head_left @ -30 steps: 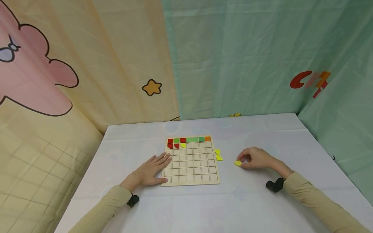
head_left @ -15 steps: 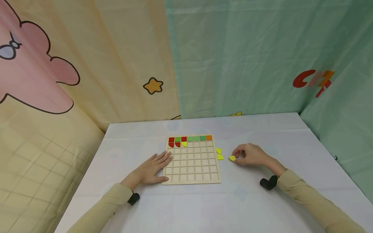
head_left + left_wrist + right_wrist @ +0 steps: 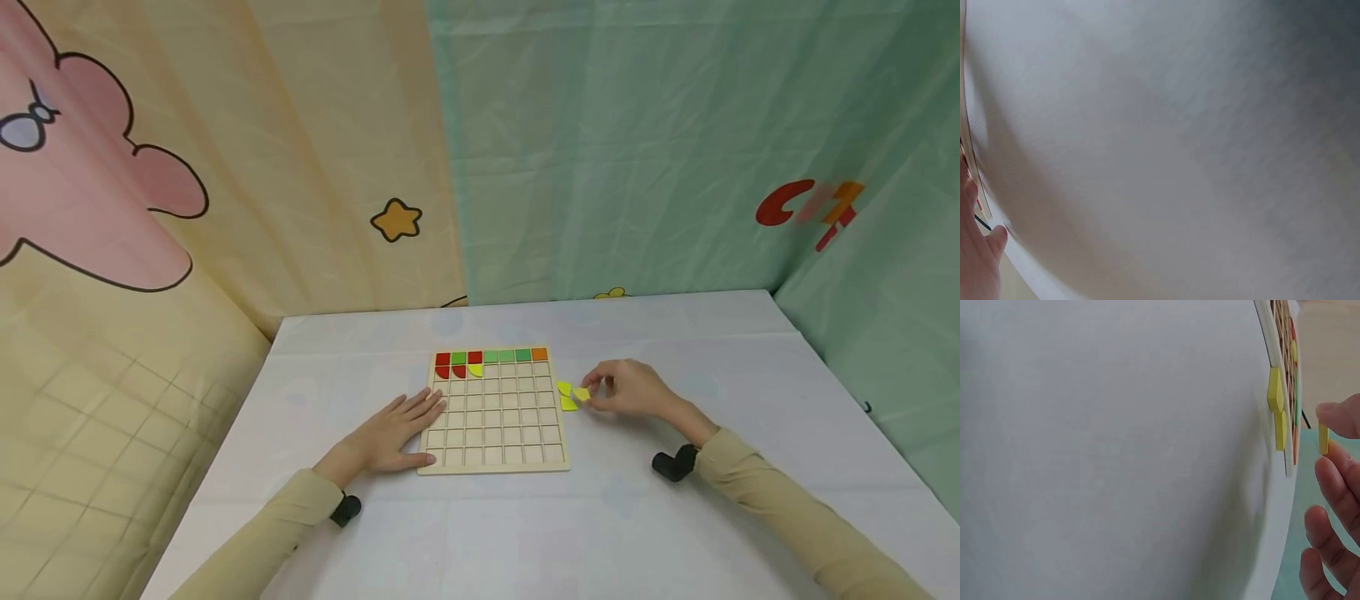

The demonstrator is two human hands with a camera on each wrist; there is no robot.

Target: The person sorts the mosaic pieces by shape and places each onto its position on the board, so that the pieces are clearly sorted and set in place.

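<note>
A square wooden grid board (image 3: 492,433) lies flat on the table. Its back row holds red, green and orange square tiles (image 3: 507,356); two red rounded tiles (image 3: 442,372) and a yellow one (image 3: 476,370) fill cells in the second row. My left hand (image 3: 393,435) rests with spread fingers on the board's left edge. Between thumb and forefinger, my right hand (image 3: 630,388) pinches a small yellow tile (image 3: 582,394), seen edge-on in the right wrist view and raised off the table. Two loose yellow tiles (image 3: 1275,390) lie against the board's right edge, close to the held one.
White cloth covers the table (image 3: 510,533). Patterned curtains (image 3: 600,167) hang behind it and at both sides. Black wrist-worn devices (image 3: 675,463) sit by the cuffs. The left wrist view is mostly blurred cloth, with the left fingers at its edge.
My right hand has carried the yellow tile leftward and slightly away from me, from the table's right part up to the loose yellow tiles. My left hand stays on the board.
</note>
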